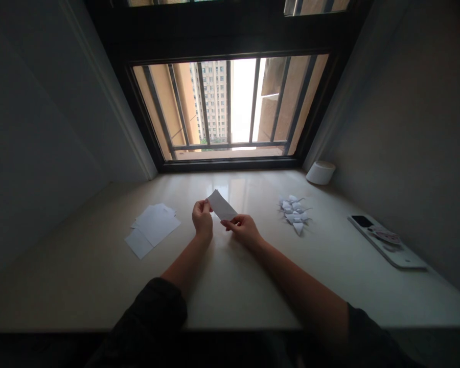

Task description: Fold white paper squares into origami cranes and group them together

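A small folded white paper [221, 205] is held up above the pale counter [230, 286], between both hands. My left hand [202, 219] pinches its left end with fingers closed. My right hand [242, 228] pinches its lower right end, thumb and fingers pressed together. Both forearms reach in from dark sleeves at the bottom of the view.
A loose stack of white sheets [152, 228] lies to the left. Several folded paper figures [295, 212] sit to the right. A white round container [320, 172] stands in the back right corner. A phone on a white tray [385, 238] lies far right. A barred window [230, 107] is ahead.
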The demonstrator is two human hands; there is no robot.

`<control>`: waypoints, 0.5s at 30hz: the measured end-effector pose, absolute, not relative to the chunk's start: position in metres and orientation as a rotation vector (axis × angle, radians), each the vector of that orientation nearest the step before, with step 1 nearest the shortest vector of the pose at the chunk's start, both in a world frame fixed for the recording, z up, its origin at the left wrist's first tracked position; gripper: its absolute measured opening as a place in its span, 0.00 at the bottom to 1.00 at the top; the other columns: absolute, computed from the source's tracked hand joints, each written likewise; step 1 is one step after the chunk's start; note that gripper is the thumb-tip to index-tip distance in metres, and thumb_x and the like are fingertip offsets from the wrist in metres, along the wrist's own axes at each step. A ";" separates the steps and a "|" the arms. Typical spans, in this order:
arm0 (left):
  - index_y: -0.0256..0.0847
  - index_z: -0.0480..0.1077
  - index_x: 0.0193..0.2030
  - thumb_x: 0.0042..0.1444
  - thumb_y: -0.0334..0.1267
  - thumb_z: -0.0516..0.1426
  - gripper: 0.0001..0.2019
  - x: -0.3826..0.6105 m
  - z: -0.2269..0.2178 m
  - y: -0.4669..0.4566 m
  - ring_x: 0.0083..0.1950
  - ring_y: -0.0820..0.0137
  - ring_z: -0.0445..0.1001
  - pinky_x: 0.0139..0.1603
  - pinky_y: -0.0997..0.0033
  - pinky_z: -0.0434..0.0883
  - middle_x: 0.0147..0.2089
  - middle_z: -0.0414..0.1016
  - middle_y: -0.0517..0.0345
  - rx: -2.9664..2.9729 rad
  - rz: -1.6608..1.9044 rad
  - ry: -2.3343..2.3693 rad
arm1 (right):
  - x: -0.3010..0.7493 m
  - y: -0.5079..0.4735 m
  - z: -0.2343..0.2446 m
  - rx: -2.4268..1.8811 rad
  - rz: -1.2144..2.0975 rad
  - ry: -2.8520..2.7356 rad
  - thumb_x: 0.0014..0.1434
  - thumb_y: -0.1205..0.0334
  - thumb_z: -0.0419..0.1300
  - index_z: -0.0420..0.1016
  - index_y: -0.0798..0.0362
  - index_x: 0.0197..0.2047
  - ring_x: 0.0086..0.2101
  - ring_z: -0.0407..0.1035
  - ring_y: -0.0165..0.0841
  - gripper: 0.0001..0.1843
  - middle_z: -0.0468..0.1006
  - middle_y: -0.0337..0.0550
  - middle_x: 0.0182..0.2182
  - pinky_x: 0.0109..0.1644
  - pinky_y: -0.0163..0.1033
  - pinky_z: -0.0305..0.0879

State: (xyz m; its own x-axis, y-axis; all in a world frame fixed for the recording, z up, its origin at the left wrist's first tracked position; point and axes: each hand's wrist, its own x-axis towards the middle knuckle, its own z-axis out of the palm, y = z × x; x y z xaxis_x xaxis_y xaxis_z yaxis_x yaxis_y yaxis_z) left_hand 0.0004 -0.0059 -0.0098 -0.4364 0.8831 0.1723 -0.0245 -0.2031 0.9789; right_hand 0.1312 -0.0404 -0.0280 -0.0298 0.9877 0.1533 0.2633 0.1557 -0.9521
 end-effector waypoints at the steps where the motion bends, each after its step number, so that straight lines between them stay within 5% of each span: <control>1: 0.41 0.65 0.29 0.53 0.44 0.53 0.09 0.000 -0.010 -0.006 0.28 0.72 0.64 0.30 0.73 0.60 0.26 0.65 0.61 1.048 1.722 1.383 | 0.131 -0.040 -0.028 -1.275 0.960 -1.484 0.45 0.46 0.64 0.78 0.52 0.20 0.19 0.61 0.29 0.18 0.77 0.41 0.19 0.25 0.35 0.53; 15: 0.43 0.62 0.31 0.54 0.49 0.52 0.12 0.001 -0.012 -0.004 0.26 0.73 0.66 0.28 0.74 0.61 0.23 0.65 0.64 1.054 1.769 1.421 | 0.130 -0.038 -0.027 -1.174 1.078 -1.416 0.44 0.46 0.64 0.76 0.54 0.20 0.20 0.66 0.30 0.18 0.77 0.43 0.18 0.26 0.35 0.58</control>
State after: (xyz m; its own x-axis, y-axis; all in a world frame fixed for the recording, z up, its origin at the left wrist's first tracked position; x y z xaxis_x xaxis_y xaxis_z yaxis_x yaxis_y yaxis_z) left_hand 0.0005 -0.0042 -0.0118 -0.4822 0.8534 0.1977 0.0093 -0.2206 0.9753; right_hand 0.1296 -0.0380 -0.0269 -0.0674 0.9884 0.1358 0.1325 0.1438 -0.9807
